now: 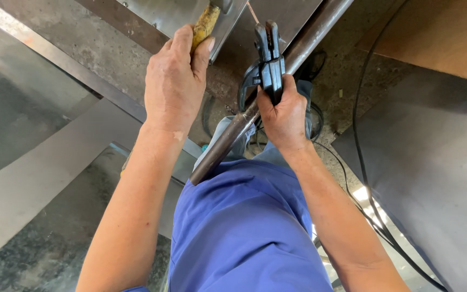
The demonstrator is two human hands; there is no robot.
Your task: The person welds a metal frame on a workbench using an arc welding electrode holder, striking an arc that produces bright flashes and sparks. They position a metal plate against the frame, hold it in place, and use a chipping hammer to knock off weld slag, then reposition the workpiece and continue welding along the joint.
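- Two hands up top in the head view, both busy w/ tools.
- Left hand [175, 81]: fingers wrapped tight round a yellowish worn handle [205, 24]; thumb pressed along its side. Tool's head is hidden past the frame edge, so can't tell what kind it is.
- Handle sits against a sheet-metal piece [174, 13] at top centre.
- Left forearm runs straight up from bottom left, wrist nearly in line w/ the arm.
- Right hand [283, 116]: clamped round the grip of a dark electrode holder [266, 65], which points up.
- Thin rod [252, 12] sticks out of the holder's tip, angled up-left, just beside the sheet metal.
- Right forearm comes in from bottom right, wrist bent slightly inward.
- Long metal pipe [277, 81] crosses diagonally under the right hand, upper right to centre.
- Black cables [360, 162] trail over the concrete floor [98, 48] at right.
- Blue trousers [244, 227] fill bottom centre, between the arms.
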